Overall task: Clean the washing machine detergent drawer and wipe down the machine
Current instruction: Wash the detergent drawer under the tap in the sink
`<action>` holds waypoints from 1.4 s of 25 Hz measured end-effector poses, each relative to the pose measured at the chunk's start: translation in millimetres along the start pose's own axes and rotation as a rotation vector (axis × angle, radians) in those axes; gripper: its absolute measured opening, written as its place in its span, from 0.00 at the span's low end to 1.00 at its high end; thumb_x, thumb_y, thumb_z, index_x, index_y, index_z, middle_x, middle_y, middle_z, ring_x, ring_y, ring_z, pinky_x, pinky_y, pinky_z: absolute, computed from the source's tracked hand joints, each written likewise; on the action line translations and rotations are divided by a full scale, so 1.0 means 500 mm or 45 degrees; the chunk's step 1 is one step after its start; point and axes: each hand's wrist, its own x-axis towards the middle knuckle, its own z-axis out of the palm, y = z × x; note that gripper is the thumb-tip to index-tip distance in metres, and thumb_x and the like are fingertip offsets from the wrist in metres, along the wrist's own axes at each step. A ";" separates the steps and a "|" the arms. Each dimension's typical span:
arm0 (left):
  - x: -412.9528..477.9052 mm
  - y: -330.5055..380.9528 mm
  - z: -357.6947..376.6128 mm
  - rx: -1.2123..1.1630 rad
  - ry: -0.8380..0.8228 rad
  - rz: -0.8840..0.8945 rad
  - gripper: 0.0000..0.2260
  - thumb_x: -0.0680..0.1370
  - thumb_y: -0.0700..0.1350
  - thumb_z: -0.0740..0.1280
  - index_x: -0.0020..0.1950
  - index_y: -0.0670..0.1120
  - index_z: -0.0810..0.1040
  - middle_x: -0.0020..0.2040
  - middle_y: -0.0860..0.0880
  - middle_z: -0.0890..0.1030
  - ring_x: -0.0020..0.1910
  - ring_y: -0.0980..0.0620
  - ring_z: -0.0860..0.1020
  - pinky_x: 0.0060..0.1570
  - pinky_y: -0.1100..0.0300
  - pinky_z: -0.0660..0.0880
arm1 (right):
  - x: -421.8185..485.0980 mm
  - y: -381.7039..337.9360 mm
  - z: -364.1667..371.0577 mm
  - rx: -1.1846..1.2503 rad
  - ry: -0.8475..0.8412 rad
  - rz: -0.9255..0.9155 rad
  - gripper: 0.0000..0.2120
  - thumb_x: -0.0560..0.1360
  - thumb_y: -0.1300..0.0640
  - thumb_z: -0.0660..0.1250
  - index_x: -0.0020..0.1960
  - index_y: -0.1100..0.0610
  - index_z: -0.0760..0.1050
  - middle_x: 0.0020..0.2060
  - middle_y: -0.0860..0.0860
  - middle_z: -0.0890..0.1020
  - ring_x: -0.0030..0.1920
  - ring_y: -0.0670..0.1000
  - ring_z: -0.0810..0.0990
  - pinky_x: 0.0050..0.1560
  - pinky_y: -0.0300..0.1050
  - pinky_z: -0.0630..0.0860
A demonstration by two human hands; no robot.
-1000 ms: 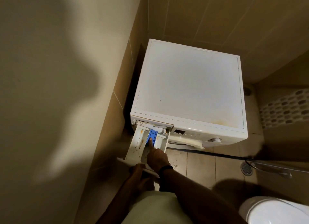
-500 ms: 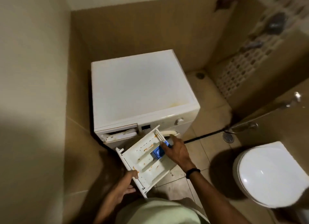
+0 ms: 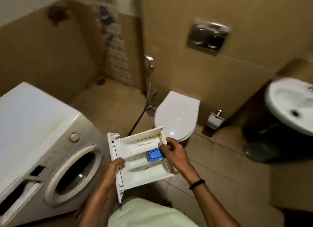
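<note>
- Low in the middle of the view, above the tiled floor (image 3: 220,159), the detergent drawer (image 3: 144,174) is held in the air with its open side up, apart from the washing machine (image 3: 33,125) at its 9 o'clock
- The left hand (image 3: 110,172) grips the drawer's front-panel end, at the drawer's 8 o'clock, with fingers curled over the rim into the tray
- The right hand (image 3: 176,154) holds the opposite end, at 3 o'clock, with its fingers bent round the end wall and its thumb lying against the blue insert (image 3: 155,154)
- The blue insert sits in the middle compartment, towards the right-hand end
- Orange-brown stains mark the white drawer along its far wall and dividers
- A black band (image 3: 197,184) circles the right wrist
- The machine's front shows a round door (image 3: 76,172) with dark glass, a dial (image 3: 74,137) above it, and a dark drawer slot (image 3: 13,198) at the view's 8 o'clock
- A toilet (image 3: 177,115) with its lid down stands just beyond the drawer at 1 o'clock
- A hand sprayer (image 3: 149,60) hangs on the wall at 12 o'clock
- A white basin (image 3: 291,106) sits at the view's 3 o'clock edge
</note>
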 end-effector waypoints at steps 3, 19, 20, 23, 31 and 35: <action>-0.009 0.028 0.221 0.156 -0.149 0.078 0.09 0.75 0.41 0.71 0.54 0.42 0.84 0.49 0.42 0.88 0.40 0.49 0.86 0.39 0.57 0.79 | -0.043 0.076 -0.188 0.104 0.321 0.127 0.25 0.73 0.33 0.68 0.65 0.45 0.75 0.48 0.42 0.83 0.50 0.44 0.82 0.55 0.46 0.80; -0.045 0.181 1.230 0.575 -0.927 0.234 0.09 0.82 0.54 0.68 0.56 0.52 0.84 0.49 0.51 0.86 0.52 0.47 0.83 0.54 0.50 0.80 | -0.052 0.345 -0.939 0.590 1.326 0.511 0.11 0.78 0.48 0.70 0.44 0.56 0.80 0.31 0.44 0.82 0.32 0.40 0.77 0.36 0.39 0.71; -0.054 0.189 1.279 0.615 -0.954 0.244 0.09 0.82 0.56 0.68 0.53 0.53 0.84 0.48 0.51 0.86 0.52 0.46 0.84 0.56 0.48 0.80 | -0.048 0.354 -0.982 0.606 1.350 0.519 0.13 0.77 0.47 0.70 0.44 0.57 0.80 0.32 0.47 0.82 0.32 0.41 0.76 0.37 0.41 0.71; -0.061 0.195 1.420 0.665 -0.971 0.306 0.14 0.81 0.60 0.67 0.49 0.50 0.84 0.46 0.51 0.87 0.48 0.46 0.84 0.53 0.51 0.78 | -0.029 0.393 -1.098 0.634 1.360 0.486 0.14 0.78 0.47 0.70 0.44 0.58 0.79 0.34 0.52 0.82 0.37 0.45 0.78 0.39 0.40 0.72; -0.097 0.162 1.759 0.579 -0.749 0.315 0.19 0.78 0.66 0.65 0.43 0.51 0.78 0.42 0.51 0.81 0.44 0.49 0.79 0.52 0.49 0.74 | 0.091 0.532 -1.483 0.583 1.137 0.448 0.26 0.71 0.35 0.71 0.61 0.52 0.80 0.49 0.46 0.86 0.51 0.46 0.84 0.57 0.51 0.81; -0.120 0.150 1.895 0.553 -0.587 0.270 0.26 0.76 0.71 0.62 0.44 0.48 0.80 0.42 0.48 0.82 0.45 0.44 0.81 0.53 0.46 0.78 | 0.142 0.573 -1.646 0.360 0.914 0.457 0.32 0.72 0.31 0.65 0.65 0.53 0.77 0.54 0.48 0.84 0.54 0.49 0.82 0.51 0.40 0.76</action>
